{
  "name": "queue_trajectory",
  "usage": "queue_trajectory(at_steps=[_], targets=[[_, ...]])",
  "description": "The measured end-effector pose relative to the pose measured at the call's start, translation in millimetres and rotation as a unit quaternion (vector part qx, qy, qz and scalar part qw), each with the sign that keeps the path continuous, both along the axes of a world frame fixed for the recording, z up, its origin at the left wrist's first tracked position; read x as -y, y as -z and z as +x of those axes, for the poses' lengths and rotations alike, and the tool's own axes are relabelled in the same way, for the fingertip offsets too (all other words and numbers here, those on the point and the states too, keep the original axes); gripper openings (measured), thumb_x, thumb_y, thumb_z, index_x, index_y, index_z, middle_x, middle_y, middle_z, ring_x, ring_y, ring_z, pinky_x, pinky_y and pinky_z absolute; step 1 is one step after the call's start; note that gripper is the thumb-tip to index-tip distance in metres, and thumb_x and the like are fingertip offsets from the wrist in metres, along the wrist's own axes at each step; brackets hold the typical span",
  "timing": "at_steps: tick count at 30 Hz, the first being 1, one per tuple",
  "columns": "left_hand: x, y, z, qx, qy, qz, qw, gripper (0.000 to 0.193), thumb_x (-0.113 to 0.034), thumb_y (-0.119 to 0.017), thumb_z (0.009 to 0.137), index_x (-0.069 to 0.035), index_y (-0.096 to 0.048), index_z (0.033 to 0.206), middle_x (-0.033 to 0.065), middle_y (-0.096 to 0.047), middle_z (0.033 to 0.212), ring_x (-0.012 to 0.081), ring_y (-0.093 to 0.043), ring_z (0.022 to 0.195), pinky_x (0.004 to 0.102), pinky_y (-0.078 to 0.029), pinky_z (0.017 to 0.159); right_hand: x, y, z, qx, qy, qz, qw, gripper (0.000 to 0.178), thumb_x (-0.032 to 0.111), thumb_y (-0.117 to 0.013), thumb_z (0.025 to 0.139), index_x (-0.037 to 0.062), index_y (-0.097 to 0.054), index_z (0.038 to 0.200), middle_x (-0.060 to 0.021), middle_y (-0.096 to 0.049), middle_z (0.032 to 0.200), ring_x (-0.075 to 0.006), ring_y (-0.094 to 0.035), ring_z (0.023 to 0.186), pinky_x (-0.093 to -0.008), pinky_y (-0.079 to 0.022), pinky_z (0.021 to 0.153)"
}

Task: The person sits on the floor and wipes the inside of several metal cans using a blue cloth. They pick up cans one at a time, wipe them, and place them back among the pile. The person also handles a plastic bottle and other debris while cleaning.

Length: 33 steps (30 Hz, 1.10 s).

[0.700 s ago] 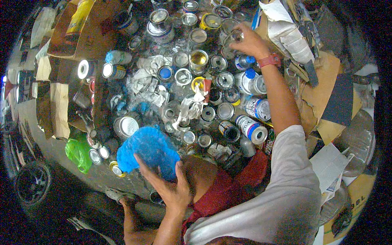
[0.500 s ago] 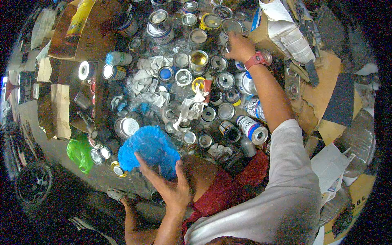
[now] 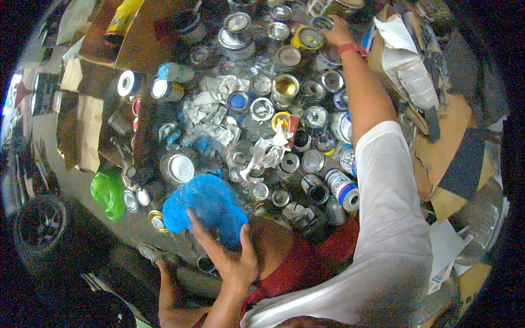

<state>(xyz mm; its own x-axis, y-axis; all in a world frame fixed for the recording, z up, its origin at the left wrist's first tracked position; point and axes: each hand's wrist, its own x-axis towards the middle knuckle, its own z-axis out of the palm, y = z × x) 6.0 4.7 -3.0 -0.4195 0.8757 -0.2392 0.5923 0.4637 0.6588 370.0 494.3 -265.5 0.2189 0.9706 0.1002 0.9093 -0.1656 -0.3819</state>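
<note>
My right hand (image 3: 337,33) reaches out at the far right of the cans, its fingers closed at the rim of a round tin (image 3: 321,23); the fingertips are partly hidden. A yellow-rimmed tin (image 3: 309,37) stands just left of it. Close to my knee, my left hand (image 3: 229,262) has a crumpled blue plastic sheet (image 3: 203,198). Its thumb and one finger spread into a V against the sheet, while the middle fingers are hidden behind it. Beyond the sheet lies a can with a white top (image 3: 181,168).
Many cans crowd the floor, among them an open tin of amber liquid (image 3: 285,87). Crumpled paper (image 3: 216,106) lies between them. Cardboard boxes (image 3: 123,46) stand at the left, torn cardboard (image 3: 445,142) at the right. A green plastic bag (image 3: 106,197) lies near a wheel (image 3: 41,227).
My right hand has moved farther out, from beside one can to the round tin beyond it. My left hand keeps the blue sheet near my knee. The view has shifted slightly.
</note>
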Motion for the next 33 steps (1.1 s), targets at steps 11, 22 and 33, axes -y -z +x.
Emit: queue_trajectory(at_steps=[11,22,33], targets=[[5,6,-7,-0.026,-0.002,-0.022,0.999,0.106,-0.014,-0.080,0.087,0.006,-0.013,0.166,0.0323,-0.019,0.171,0.0507,-0.027,0.155,0.0552,-0.025,0.126,-45,57,29,-0.004,0.032,-0.086,0.996,0.096,0.035,-0.089,0.072,0.0032,-0.049,0.153,-0.0269,-0.060,0.146,-0.0412,-0.060,0.135,-0.0472,-0.048,0.115],[-4,3,-4,0.004,0.011,-0.016,1.000,0.106,-0.012,-0.080,0.088,0.007,-0.012,0.166,0.0344,-0.024,0.168,0.0509,-0.029,0.154,0.0550,-0.023,0.127,-12,-11,26,-0.214,0.058,0.066,0.973,0.113,0.045,-0.101,0.060,0.0003,-0.052,0.151,-0.0207,-0.061,0.148,-0.0353,-0.058,0.137,-0.0434,-0.046,0.117],[3,-9,-3,0.003,0.015,0.020,1.000,0.102,-0.012,-0.077,0.089,0.005,-0.012,0.167,0.0354,-0.029,0.165,0.0509,-0.035,0.150,0.0535,-0.027,0.126,37,-121,8,-0.384,-0.043,0.080,0.919,0.109,0.026,-0.098,0.072,0.0016,-0.039,0.160,-0.0180,-0.057,0.149,-0.0277,-0.058,0.133,-0.0401,-0.049,0.112]])
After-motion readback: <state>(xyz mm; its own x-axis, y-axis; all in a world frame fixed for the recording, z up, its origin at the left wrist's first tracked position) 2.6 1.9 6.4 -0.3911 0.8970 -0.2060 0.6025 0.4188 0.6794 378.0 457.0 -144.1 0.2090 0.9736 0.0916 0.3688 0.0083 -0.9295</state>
